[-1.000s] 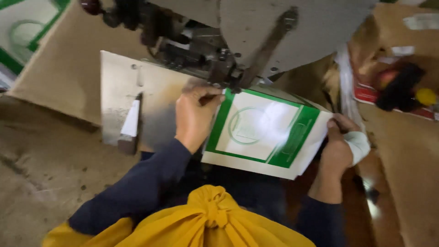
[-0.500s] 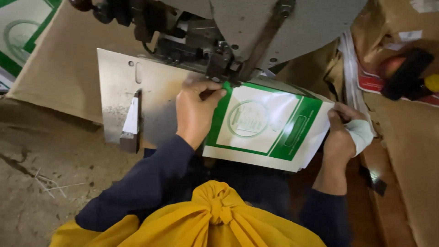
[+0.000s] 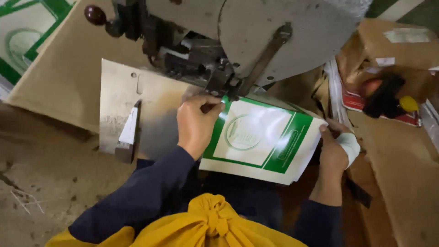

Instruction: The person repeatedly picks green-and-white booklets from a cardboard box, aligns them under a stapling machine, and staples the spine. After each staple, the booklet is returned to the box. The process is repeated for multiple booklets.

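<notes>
A flat white and green printed card sheet (image 3: 263, 137) lies tilted on the metal plate (image 3: 151, 107) of a grey machine (image 3: 256, 34). My left hand (image 3: 196, 123) presses its left edge, fingertips right under the machine's head (image 3: 219, 82). My right hand (image 3: 336, 148), with a white bandage on the thumb, grips the sheet's right edge. The sheet's top left corner sits under the machine's head.
A small metal guide block (image 3: 128, 137) sits on the plate's left part. Brown cardboard (image 3: 59, 68) lies under the plate. More green and white printed sheets (image 3: 20, 32) are at the top left. A cardboard box with a black and yellow tool (image 3: 388, 93) stands at the right.
Both hands keep their hold on the sheet, which has shifted slightly under the machine's head. The camera view has moved a little.
</notes>
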